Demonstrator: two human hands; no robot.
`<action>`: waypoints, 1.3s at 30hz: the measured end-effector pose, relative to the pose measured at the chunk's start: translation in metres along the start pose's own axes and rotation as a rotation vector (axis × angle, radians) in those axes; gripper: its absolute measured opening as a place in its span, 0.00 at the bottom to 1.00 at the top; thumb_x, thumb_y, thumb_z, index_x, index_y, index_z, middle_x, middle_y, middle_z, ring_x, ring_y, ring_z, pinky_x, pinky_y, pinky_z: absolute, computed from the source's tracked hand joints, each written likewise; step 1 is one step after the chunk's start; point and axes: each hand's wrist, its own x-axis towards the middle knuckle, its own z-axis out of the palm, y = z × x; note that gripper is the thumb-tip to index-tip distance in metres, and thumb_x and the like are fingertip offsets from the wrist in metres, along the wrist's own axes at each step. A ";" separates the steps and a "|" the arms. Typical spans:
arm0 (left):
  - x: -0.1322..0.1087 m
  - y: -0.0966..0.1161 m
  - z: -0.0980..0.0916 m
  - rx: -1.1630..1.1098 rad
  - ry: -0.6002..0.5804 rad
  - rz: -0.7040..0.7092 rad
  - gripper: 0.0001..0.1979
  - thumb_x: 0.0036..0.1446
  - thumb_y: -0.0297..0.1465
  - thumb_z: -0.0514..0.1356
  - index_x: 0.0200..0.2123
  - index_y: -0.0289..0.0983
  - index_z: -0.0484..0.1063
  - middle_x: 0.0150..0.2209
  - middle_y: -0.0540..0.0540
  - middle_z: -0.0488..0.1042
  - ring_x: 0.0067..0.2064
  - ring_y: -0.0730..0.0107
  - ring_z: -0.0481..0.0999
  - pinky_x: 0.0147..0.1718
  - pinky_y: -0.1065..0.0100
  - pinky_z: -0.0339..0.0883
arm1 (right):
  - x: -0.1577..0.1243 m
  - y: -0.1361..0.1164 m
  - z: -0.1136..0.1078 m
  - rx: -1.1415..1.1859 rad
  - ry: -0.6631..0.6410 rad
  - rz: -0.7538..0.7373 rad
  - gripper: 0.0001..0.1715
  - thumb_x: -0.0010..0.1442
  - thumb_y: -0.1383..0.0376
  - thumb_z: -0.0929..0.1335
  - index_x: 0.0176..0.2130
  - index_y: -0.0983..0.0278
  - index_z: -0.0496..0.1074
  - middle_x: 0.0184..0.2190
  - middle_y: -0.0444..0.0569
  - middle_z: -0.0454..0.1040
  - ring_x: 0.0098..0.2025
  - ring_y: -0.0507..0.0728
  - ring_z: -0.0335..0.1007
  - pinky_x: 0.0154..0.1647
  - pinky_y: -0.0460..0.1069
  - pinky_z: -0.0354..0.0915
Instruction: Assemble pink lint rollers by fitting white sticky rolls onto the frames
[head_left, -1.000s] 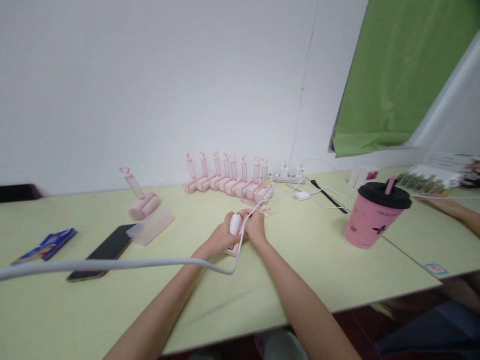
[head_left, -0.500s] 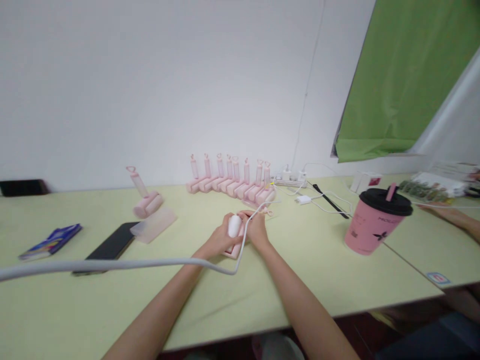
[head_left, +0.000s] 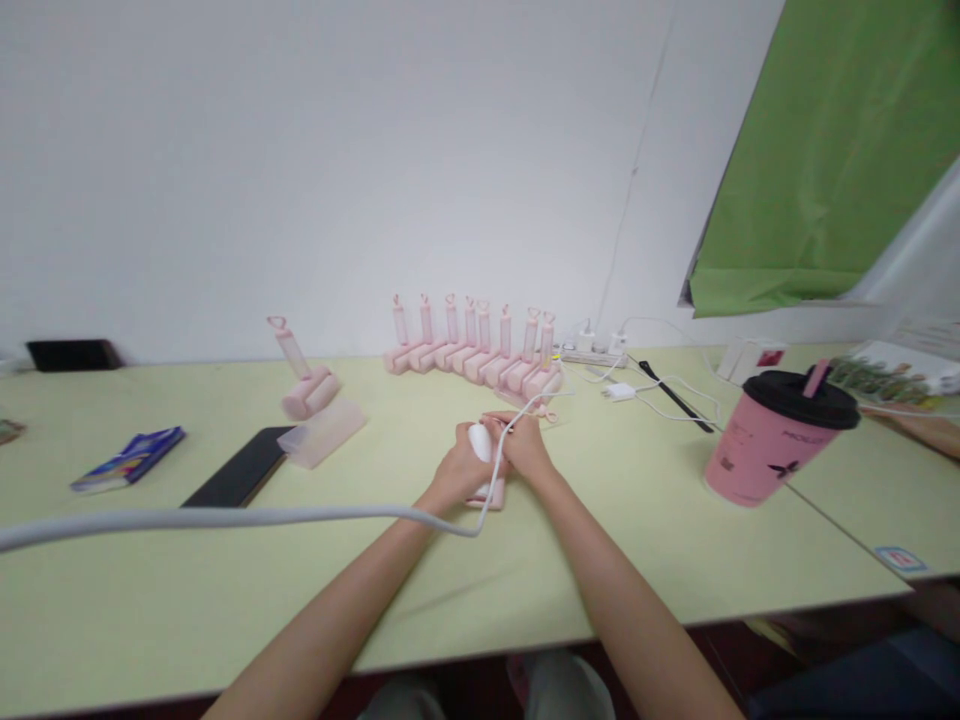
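My left hand [head_left: 459, 468] is wrapped round a small pink and white device [head_left: 478, 442], whose white rounded part shows between the hands. Against its right side is my right hand [head_left: 523, 442], with the fingers bent over the far end. What the right fingertips grip, if anything, is too small to make out. A white cable [head_left: 504, 440] runs across in front of the device and hides part of it. Beyond the hands stands a row of pink devices with upright clear tubes [head_left: 480, 362]. One similar pink device [head_left: 311, 392] stands apart on the left, near a translucent sleeve [head_left: 324, 432].
On the left lie a black phone [head_left: 238, 468], a blue packet [head_left: 133, 458] and a dark block [head_left: 73, 354]. A pink cup [head_left: 769, 445] with a black lid stands right. Behind are a power strip [head_left: 592, 355] and a black strap [head_left: 676, 397]. Another person's arm [head_left: 915, 428] rests far right.
The view has shifted slightly, so everything appears a little further right. Both hands stay at the device, which appears turned a little; its white part now leans the other way.
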 end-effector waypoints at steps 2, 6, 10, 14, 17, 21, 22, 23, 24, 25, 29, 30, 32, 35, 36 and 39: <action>-0.004 0.004 -0.002 0.021 0.011 0.012 0.37 0.38 0.41 0.64 0.49 0.37 0.52 0.39 0.41 0.70 0.38 0.61 0.73 0.34 0.65 0.65 | 0.001 -0.001 -0.002 -0.012 -0.026 -0.024 0.13 0.55 0.63 0.65 0.36 0.66 0.77 0.36 0.52 0.78 0.38 0.55 0.73 0.42 0.48 0.66; -0.007 0.009 -0.006 0.040 0.010 0.047 0.32 0.38 0.38 0.63 0.46 0.37 0.53 0.37 0.43 0.70 0.36 0.63 0.72 0.30 0.68 0.64 | -0.001 -0.003 -0.002 -0.032 -0.030 -0.026 0.13 0.56 0.64 0.64 0.34 0.65 0.77 0.32 0.50 0.78 0.33 0.54 0.72 0.38 0.47 0.65; -0.008 0.011 -0.005 0.039 -0.016 0.081 0.28 0.38 0.35 0.62 0.44 0.37 0.54 0.34 0.46 0.70 0.31 0.68 0.70 0.26 0.71 0.62 | -0.004 0.000 0.003 -0.078 0.078 0.025 0.13 0.55 0.66 0.63 0.31 0.65 0.78 0.30 0.50 0.78 0.31 0.54 0.72 0.37 0.46 0.65; -0.009 0.013 -0.002 0.029 -0.014 0.083 0.27 0.38 0.34 0.61 0.42 0.38 0.53 0.33 0.47 0.69 0.30 0.68 0.70 0.25 0.71 0.61 | -0.004 0.006 0.008 -0.051 0.143 0.074 0.13 0.54 0.67 0.64 0.31 0.65 0.78 0.31 0.50 0.78 0.33 0.55 0.73 0.38 0.47 0.65; -0.009 0.015 0.000 0.040 -0.010 0.049 0.28 0.39 0.35 0.61 0.43 0.38 0.52 0.32 0.47 0.69 0.30 0.68 0.70 0.26 0.71 0.61 | -0.003 0.010 0.012 0.008 0.165 0.131 0.13 0.52 0.67 0.64 0.29 0.65 0.78 0.30 0.50 0.78 0.33 0.55 0.73 0.37 0.46 0.66; -0.010 0.019 0.000 0.060 -0.007 0.007 0.29 0.39 0.35 0.62 0.44 0.38 0.53 0.32 0.46 0.69 0.31 0.66 0.71 0.27 0.70 0.62 | -0.002 0.015 0.016 0.064 0.192 0.190 0.13 0.51 0.68 0.63 0.29 0.65 0.78 0.29 0.50 0.78 0.33 0.55 0.74 0.36 0.46 0.67; -0.010 0.019 0.001 0.070 -0.006 0.005 0.29 0.39 0.35 0.62 0.44 0.38 0.53 0.32 0.46 0.70 0.31 0.65 0.71 0.27 0.70 0.62 | -0.002 0.016 0.017 0.062 0.197 0.196 0.13 0.51 0.68 0.63 0.29 0.65 0.78 0.29 0.50 0.78 0.33 0.55 0.74 0.36 0.46 0.67; -0.010 0.019 0.001 0.080 -0.006 0.008 0.28 0.39 0.35 0.61 0.44 0.38 0.53 0.32 0.45 0.70 0.31 0.65 0.72 0.27 0.70 0.62 | -0.002 0.017 0.017 0.059 0.201 0.200 0.13 0.51 0.68 0.64 0.29 0.66 0.78 0.29 0.50 0.78 0.33 0.55 0.74 0.36 0.46 0.67; -0.010 0.019 0.003 0.087 -0.006 0.013 0.28 0.40 0.35 0.61 0.44 0.38 0.53 0.32 0.45 0.70 0.31 0.65 0.72 0.27 0.70 0.62 | -0.002 0.018 0.017 0.058 0.201 0.202 0.13 0.51 0.67 0.64 0.29 0.66 0.78 0.29 0.50 0.78 0.33 0.55 0.74 0.37 0.47 0.67; -0.010 0.019 0.004 0.090 -0.001 0.017 0.28 0.40 0.35 0.61 0.45 0.38 0.53 0.32 0.45 0.70 0.31 0.64 0.72 0.27 0.69 0.62 | -0.002 0.018 0.016 0.062 0.196 0.199 0.13 0.51 0.67 0.63 0.29 0.66 0.78 0.29 0.50 0.78 0.33 0.55 0.74 0.37 0.46 0.67; -0.009 0.014 0.010 0.055 0.074 0.018 0.32 0.40 0.35 0.61 0.49 0.37 0.52 0.35 0.43 0.71 0.33 0.64 0.73 0.30 0.68 0.64 | 0.000 0.016 0.012 0.088 0.147 0.165 0.12 0.51 0.64 0.65 0.29 0.65 0.78 0.29 0.49 0.78 0.33 0.55 0.73 0.37 0.46 0.67; -0.008 0.013 0.011 0.041 0.088 0.013 0.34 0.40 0.35 0.61 0.50 0.36 0.51 0.36 0.42 0.71 0.34 0.64 0.73 0.31 0.68 0.64 | 0.001 0.015 0.011 0.090 0.144 0.159 0.12 0.51 0.63 0.65 0.29 0.65 0.78 0.30 0.49 0.78 0.34 0.55 0.73 0.38 0.47 0.66; -0.008 0.012 0.012 0.017 0.091 0.008 0.38 0.40 0.34 0.62 0.53 0.34 0.48 0.37 0.40 0.71 0.34 0.63 0.73 0.31 0.67 0.65 | 0.001 0.014 0.010 0.101 0.149 0.152 0.13 0.52 0.62 0.65 0.30 0.65 0.78 0.30 0.49 0.78 0.34 0.55 0.73 0.39 0.47 0.66; -0.008 0.012 0.011 0.016 0.093 0.019 0.43 0.40 0.33 0.62 0.56 0.32 0.44 0.37 0.39 0.71 0.35 0.61 0.74 0.33 0.65 0.65 | 0.000 0.013 0.010 0.125 0.144 0.137 0.15 0.54 0.61 0.64 0.31 0.66 0.78 0.31 0.50 0.78 0.35 0.55 0.73 0.40 0.47 0.65; -0.008 0.012 0.010 0.023 0.099 0.026 0.43 0.40 0.33 0.62 0.57 0.32 0.43 0.37 0.38 0.71 0.36 0.60 0.74 0.34 0.64 0.65 | 0.000 0.012 0.010 0.126 0.136 0.133 0.16 0.55 0.61 0.63 0.31 0.66 0.77 0.31 0.50 0.78 0.35 0.55 0.73 0.40 0.47 0.65; -0.009 0.013 0.009 0.035 0.107 0.044 0.44 0.41 0.34 0.62 0.58 0.31 0.43 0.37 0.37 0.71 0.37 0.57 0.74 0.35 0.63 0.65 | 0.000 0.010 0.011 0.113 0.113 0.119 0.20 0.58 0.58 0.60 0.33 0.67 0.77 0.31 0.51 0.78 0.33 0.55 0.72 0.38 0.47 0.65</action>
